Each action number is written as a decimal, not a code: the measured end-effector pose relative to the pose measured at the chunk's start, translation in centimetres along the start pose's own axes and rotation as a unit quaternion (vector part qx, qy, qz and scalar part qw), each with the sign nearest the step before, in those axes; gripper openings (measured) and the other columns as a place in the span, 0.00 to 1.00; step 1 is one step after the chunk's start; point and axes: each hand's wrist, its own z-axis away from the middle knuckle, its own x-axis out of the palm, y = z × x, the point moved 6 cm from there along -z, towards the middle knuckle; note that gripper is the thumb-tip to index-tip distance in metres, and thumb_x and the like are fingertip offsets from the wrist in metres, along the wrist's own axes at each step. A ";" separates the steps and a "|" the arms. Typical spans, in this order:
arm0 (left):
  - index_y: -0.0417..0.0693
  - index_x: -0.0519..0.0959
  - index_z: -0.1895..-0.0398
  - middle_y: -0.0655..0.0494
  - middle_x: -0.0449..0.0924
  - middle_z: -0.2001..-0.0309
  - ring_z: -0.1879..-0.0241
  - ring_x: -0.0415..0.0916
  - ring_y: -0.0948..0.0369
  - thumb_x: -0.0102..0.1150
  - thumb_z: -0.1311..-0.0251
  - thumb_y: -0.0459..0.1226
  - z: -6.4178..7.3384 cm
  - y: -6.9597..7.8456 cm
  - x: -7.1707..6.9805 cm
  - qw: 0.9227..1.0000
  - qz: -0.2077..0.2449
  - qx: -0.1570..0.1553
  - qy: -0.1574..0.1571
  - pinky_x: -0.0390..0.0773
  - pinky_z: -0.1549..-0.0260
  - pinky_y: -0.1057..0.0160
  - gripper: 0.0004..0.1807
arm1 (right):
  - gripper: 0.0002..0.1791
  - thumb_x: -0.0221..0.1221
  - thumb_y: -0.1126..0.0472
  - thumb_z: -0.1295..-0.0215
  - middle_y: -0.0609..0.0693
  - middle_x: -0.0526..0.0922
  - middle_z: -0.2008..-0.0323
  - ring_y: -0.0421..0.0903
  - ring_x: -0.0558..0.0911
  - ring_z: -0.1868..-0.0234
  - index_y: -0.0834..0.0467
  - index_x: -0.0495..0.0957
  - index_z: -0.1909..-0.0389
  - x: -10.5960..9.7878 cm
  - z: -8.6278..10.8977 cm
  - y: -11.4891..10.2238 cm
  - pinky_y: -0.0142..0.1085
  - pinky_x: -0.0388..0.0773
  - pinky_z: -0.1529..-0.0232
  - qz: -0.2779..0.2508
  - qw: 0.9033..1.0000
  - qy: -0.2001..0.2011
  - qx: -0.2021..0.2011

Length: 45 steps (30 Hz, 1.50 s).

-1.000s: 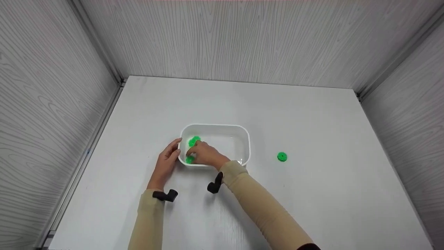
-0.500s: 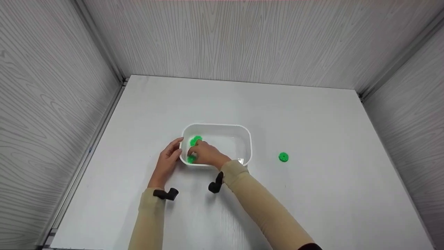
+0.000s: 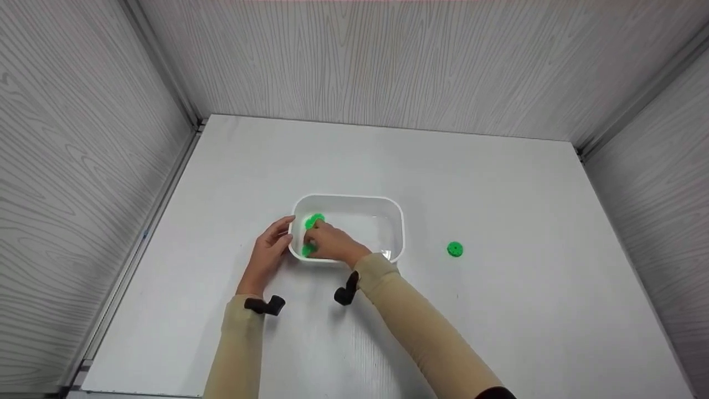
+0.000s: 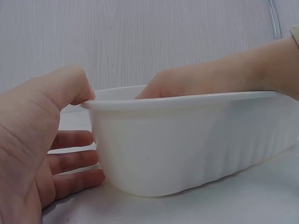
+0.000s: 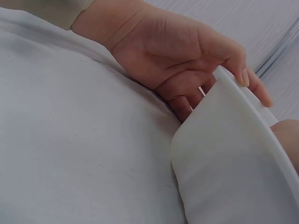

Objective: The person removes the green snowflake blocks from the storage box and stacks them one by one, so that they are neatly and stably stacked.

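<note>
A white plastic tub [image 3: 360, 198] stands mid-table. My left hand [image 3: 269, 254] holds its left end: in the left wrist view the thumb bends onto the rim, while three fingers [image 4: 77, 159] lie against the outer wall. My right hand [image 3: 335, 244] reaches over the near rim into the tub, fingers curled at a small green disc [image 3: 307, 251] in the near left corner. Farther back, green pieces [image 3: 314, 220] lie overlapped by the tub's left wall. The tub wall hides the right fingertips in both wrist views. Right of the tub lies another round green disc [image 3: 455, 249] with small holes.
The white table [image 3: 532, 310] extends around the tub. Grey wood-grain panels [image 3: 376, 61] enclose it at the back and both sides. Each wrist carries a black camera mount [image 3: 346, 289].
The right fingers have shifted slightly within the tub at the near green disc. The left hand stays at the tub's left end. The whole head view has drifted a little.
</note>
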 end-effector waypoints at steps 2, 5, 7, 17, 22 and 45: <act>0.52 0.70 0.38 0.47 0.71 0.44 0.45 0.70 0.54 0.50 0.34 0.35 -0.1 0.1 0.0 1.000 0.005 0.003 -0.001 0.75 0.55 0.59 0.21 | 0.16 0.63 0.54 0.42 0.49 0.69 0.55 0.42 0.69 0.58 0.54 0.78 0.54 -0.3 0.0 0.0 0.35 0.69 0.53 -0.004 1.000 0.008 -0.004; 0.53 0.70 0.38 0.47 0.71 0.44 0.45 0.70 0.54 0.50 0.34 0.35 -0.2 0.1 0.0 1.000 0.009 0.004 0.000 0.74 0.54 0.59 0.21 | 0.17 0.63 0.53 0.43 0.49 0.68 0.55 0.42 0.69 0.59 0.56 0.77 0.54 -0.6 0.0 0.0 0.33 0.69 0.55 -0.013 1.000 0.024 -0.015; 0.53 0.69 0.37 0.48 0.70 0.44 0.44 0.70 0.54 0.49 0.34 0.36 -0.2 0.0 0.0 1.000 0.010 0.003 -0.004 0.74 0.53 0.59 0.21 | 0.18 0.63 0.53 0.43 0.49 0.68 0.55 0.42 0.69 0.59 0.56 0.77 0.54 -0.9 0.1 0.1 0.33 0.69 0.55 -0.019 0.999 0.033 -0.016; 0.49 0.67 0.35 0.43 0.67 0.40 0.41 0.66 0.51 0.50 0.33 0.35 0.2 0.5 0.1 1.000 0.010 -0.004 -0.019 0.74 0.53 0.61 0.23 | 0.19 0.61 0.51 0.45 0.48 0.71 0.59 0.44 0.69 0.60 0.54 0.77 0.53 -2.0 0.3 0.4 0.36 0.68 0.54 0.009 0.998 0.056 0.000; 0.45 0.66 0.35 0.39 0.66 0.40 0.42 0.67 0.49 0.49 0.33 0.34 0.8 2.3 0.4 1.000 -0.001 0.003 -0.024 0.75 0.54 0.60 0.23 | 0.20 0.62 0.51 0.45 0.46 0.72 0.59 0.42 0.71 0.59 0.53 0.75 0.53 -2.2 0.4 0.8 0.36 0.69 0.54 -0.011 0.998 0.058 0.011; 0.56 0.68 0.36 0.45 0.70 0.42 0.44 0.69 0.52 0.51 0.34 0.42 0.2 -0.3 0.0 1.000 0.000 0.025 0.001 0.74 0.54 0.64 0.23 | 0.17 0.63 0.55 0.42 0.49 0.74 0.62 0.47 0.74 0.63 0.57 0.77 0.54 -4.2 3.9 1.8 0.33 0.71 0.62 -0.173 0.972 0.148 -0.050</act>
